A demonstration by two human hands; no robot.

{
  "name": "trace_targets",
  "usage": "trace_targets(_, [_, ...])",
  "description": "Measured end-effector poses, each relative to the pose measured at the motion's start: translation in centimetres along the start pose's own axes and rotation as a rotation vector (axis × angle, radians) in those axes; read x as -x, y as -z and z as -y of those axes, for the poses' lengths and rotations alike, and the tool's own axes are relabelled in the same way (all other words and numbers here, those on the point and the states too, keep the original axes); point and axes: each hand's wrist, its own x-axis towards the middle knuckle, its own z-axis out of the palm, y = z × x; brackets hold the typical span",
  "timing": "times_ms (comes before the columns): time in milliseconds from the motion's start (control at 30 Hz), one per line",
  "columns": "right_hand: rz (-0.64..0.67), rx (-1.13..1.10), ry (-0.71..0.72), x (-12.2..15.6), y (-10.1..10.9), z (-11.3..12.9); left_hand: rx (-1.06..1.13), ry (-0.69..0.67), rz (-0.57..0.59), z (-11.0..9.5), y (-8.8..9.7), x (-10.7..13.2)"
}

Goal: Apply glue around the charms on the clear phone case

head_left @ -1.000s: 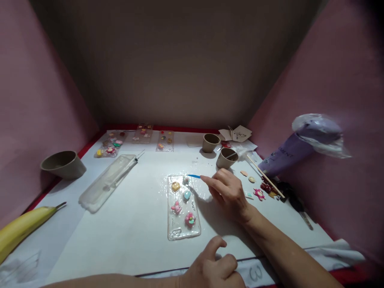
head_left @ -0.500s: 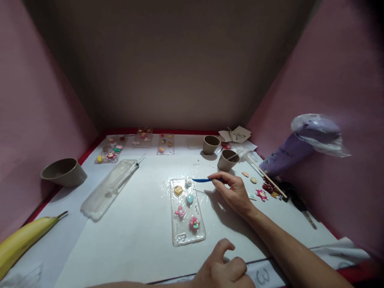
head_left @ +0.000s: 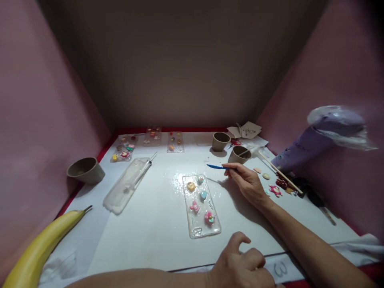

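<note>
- Your right hand pinches the blue tool between thumb and fingertips, the other fingers tucked under. The grip sits far back, so the tip reaches out past your knuckles.
- The tool lies almost level above the white sheet, with its tip pointing left, just beyond the far end of the clear phone case and near the paper cup.
- The case lies flat in front of you with its charms facing up, so nothing slides.
- Your left hand rests at the near edge, loosely curled with the thumb raised. It holds nothing and is clear of the case.
- Half a second ago the tool's tip was at the charm in the case's far corner; now it is lifted off and drawn back toward the cup.
- Your left hand keeps its place, and your head has turned a little left.
</note>
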Motion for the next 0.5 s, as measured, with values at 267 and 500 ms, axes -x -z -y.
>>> trace_targets(267, [-0.067, -0.153, -0.016, -0.3, 0.1, 0.4, 0.005, -0.021, 0.029, -0.8, 0.9, -1.1])
trace_targets(500, [-0.105, -0.358, -0.163, -0.3, 0.1, 0.7, -0.020, -0.091, 0.040, -1.5, 0.7, -1.3])
